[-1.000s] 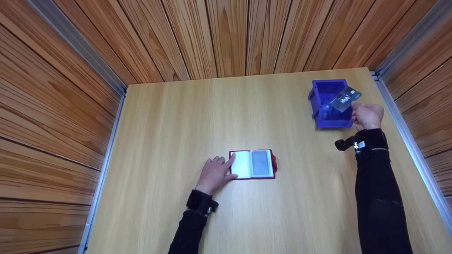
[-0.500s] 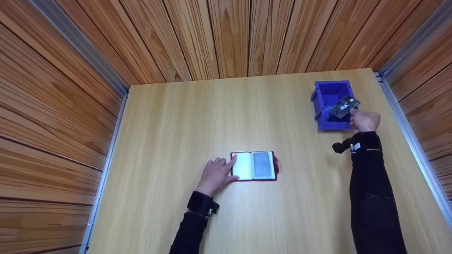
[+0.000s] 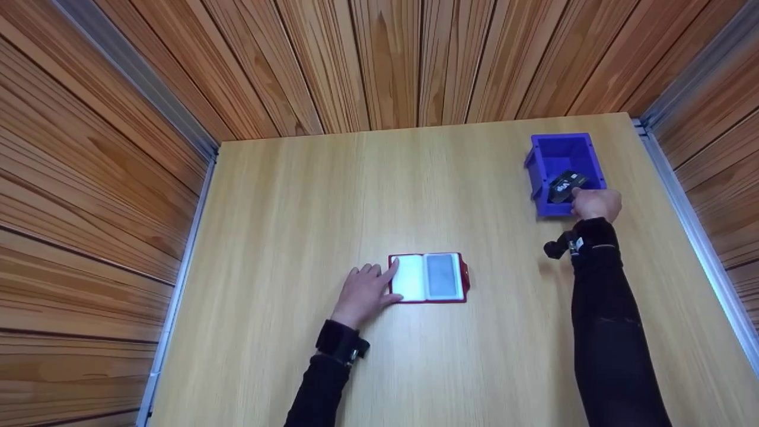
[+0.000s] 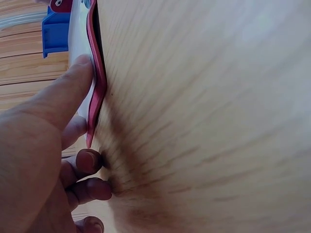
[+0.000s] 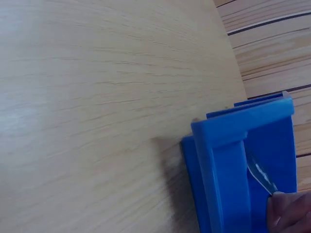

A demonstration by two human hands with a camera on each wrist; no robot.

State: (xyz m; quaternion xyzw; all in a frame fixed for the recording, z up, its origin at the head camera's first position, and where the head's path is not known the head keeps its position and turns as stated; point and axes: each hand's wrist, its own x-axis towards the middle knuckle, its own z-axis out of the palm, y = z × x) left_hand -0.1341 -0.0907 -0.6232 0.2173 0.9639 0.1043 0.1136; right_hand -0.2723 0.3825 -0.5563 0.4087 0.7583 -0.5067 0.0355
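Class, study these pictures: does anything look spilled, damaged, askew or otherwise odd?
Nothing looks spilled or broken. The red-covered holder's edge looks wavy, not straight, in the left wrist view, where the left hand touches it. The dark card slants in the blue bin, but the right hand holds it.

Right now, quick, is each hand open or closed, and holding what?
Left hand: open, touching the spread-out red card holder.
Right hand: closed, pinching the dark VIP card at the blue bin.
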